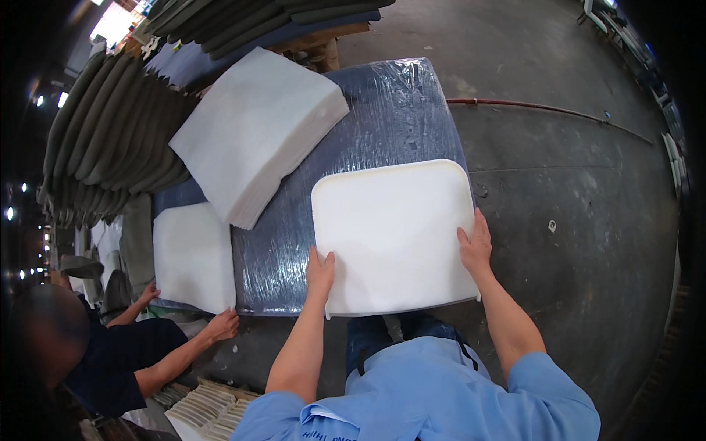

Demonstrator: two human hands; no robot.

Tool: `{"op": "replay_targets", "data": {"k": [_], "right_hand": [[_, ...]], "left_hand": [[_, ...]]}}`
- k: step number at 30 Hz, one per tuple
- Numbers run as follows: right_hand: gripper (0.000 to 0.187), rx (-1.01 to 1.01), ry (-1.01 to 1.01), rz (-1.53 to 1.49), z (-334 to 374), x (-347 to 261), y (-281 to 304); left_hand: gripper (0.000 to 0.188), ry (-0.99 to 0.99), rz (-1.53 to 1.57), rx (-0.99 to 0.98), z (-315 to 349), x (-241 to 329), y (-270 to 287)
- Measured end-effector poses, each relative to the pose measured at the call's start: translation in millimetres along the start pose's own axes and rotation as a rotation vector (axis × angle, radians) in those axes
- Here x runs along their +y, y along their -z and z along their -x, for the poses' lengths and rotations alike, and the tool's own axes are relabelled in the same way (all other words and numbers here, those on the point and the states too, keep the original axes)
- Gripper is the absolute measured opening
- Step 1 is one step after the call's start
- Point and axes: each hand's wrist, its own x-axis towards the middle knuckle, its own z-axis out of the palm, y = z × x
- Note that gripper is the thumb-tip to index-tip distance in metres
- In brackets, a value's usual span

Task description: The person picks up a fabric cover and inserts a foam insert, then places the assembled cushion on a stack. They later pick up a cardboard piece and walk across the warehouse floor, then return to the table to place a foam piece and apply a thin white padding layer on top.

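A white panel (397,235) with two rounded far corners and a thin raised rim lies at the near right end of a plastic-wrapped table top. My left hand (320,275) grips its left edge, thumb on the upper face. On the opposite edge, my right hand (476,246) holds on in the same way, its thumb also over the face. The fingers beneath the panel are partly hidden. To the left, a co-worker's hands (220,325) hold the near corners of a white sheet of padding (193,257).
A thick stack of white padding sheets (261,125) sits on the wrapped table (390,110). Dark grey-green cushions (103,125) stand piled at far left, with more cushions (228,22) behind. A red hose or pipe (537,108) crosses the concrete floor; a box of pale pieces (209,408) is at lower left.
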Motion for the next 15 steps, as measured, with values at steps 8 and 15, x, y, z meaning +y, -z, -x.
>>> {"op": "replay_targets", "data": {"k": [8,15], "right_hand": [[0.079,-0.136,0.03,0.392,-5.8,-26.5,-10.0],[0.081,-0.172,0.026,0.403,-11.1,-29.6,-6.5]], "left_hand": [[0.112,-0.071,-0.349,0.038,16.2,16.1,-26.8],[0.109,-0.116,-0.387,0.089,28.8,8.8,-20.8]]}}
